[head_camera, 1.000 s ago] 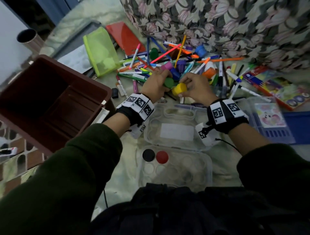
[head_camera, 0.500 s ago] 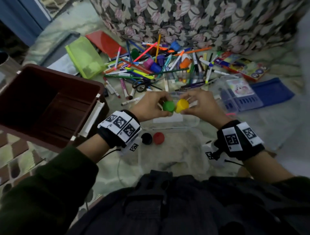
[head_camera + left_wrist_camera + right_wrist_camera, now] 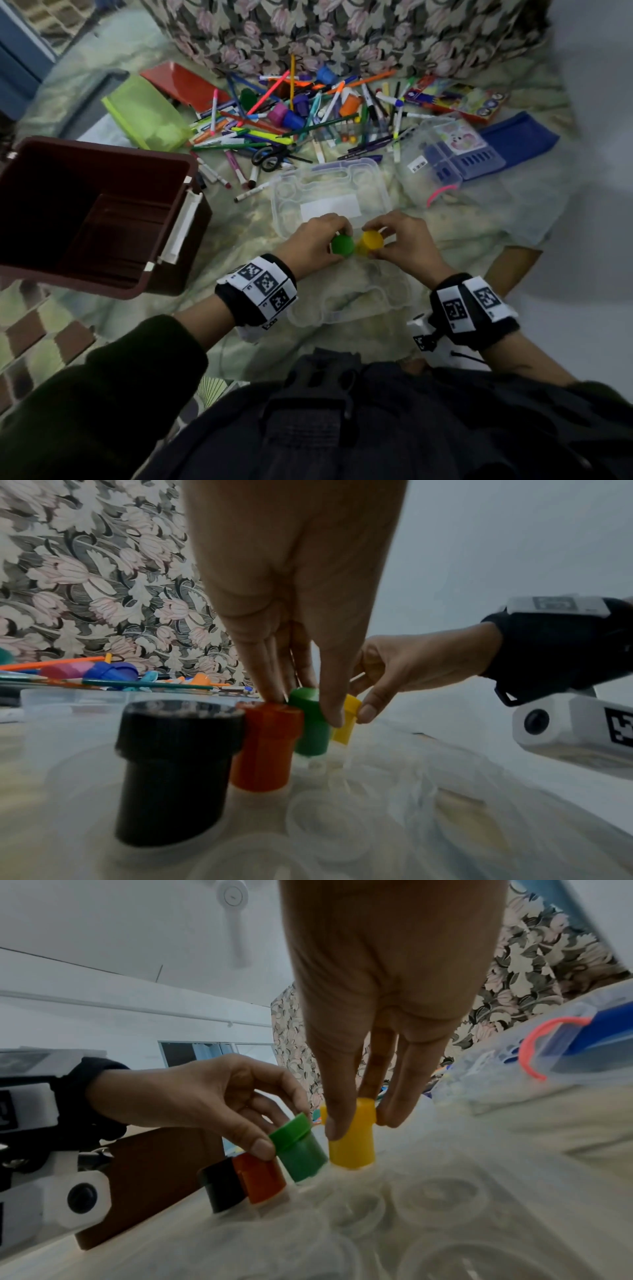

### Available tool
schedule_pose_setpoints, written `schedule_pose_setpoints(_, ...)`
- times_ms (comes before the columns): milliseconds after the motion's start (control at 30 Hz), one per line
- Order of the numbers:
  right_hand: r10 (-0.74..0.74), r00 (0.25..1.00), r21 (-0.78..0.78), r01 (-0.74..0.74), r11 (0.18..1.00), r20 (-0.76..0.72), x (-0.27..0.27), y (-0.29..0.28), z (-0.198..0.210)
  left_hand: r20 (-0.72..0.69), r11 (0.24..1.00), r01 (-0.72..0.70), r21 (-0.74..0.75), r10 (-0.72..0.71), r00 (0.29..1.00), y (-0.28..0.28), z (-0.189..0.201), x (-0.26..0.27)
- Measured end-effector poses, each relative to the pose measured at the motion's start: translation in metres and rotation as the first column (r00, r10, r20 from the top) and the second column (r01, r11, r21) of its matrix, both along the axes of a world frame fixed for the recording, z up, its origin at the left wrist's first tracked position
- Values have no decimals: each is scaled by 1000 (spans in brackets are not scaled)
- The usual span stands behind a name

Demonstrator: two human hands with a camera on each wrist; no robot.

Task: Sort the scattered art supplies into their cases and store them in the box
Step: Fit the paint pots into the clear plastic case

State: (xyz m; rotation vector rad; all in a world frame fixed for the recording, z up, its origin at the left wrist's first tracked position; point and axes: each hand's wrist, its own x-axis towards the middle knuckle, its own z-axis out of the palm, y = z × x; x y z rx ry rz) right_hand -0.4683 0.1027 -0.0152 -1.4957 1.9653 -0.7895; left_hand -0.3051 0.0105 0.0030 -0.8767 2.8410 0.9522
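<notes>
My left hand (image 3: 329,236) pinches a green paint pot (image 3: 342,245) by its cap. It is tilted, with its base at a well beside the red pot (image 3: 267,748) and the black pot (image 3: 174,772). Those two stand in the clear plastic case (image 3: 359,305) in front of me. My right hand (image 3: 387,236) pinches a yellow paint pot (image 3: 371,241). The yellow pot (image 3: 352,1142) stands upright next to the green pot (image 3: 301,1153), its base down on the case's tray. The case's lid (image 3: 329,192) lies open behind my hands. The brown box (image 3: 102,150) stands open at the left.
A heap of markers, pencils, loose pots and scissors (image 3: 270,157) lies beyond the case. Around it lie a green pouch (image 3: 147,116), a red case (image 3: 185,85), a clear box with a blue insert (image 3: 448,154), a blue pouch (image 3: 520,137) and a pencil pack (image 3: 459,99). Floral fabric hangs behind.
Both hands came back from the heap toward me, carrying the green and yellow pots. They have lowered the pots onto the case's tray beside the red pot.
</notes>
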Motion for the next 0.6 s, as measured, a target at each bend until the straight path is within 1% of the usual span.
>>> schedule_pose_setpoints(100, -33, 999, -24, 33, 999, -1, 4, 2, -4, 33, 1000, 1, -23, 0, 999, 1, -5, 1)
schedule_pose_setpoints(200, -47, 999, -28, 46, 999, -25, 6, 2, -7, 30, 999, -22, -34, 23, 999, 1, -8, 1)
schedule_pose_setpoints(367, 19, 993, 13, -18, 1000, -118, 11, 0, -4, 26, 998, -49, -29, 50, 998, 1, -10, -2)
schedule_pose_setpoints(467, 43, 987, 40, -37, 999, -152, 13, -2, -1, 58, 998, -59, -22, 60, 996, -2, -9, -5)
schedule_pose_setpoints(600, 27, 995, 73, -19, 997, -100, 11, -3, 1, 148, 999, -7, -38, 12, 989, -6, -7, -7)
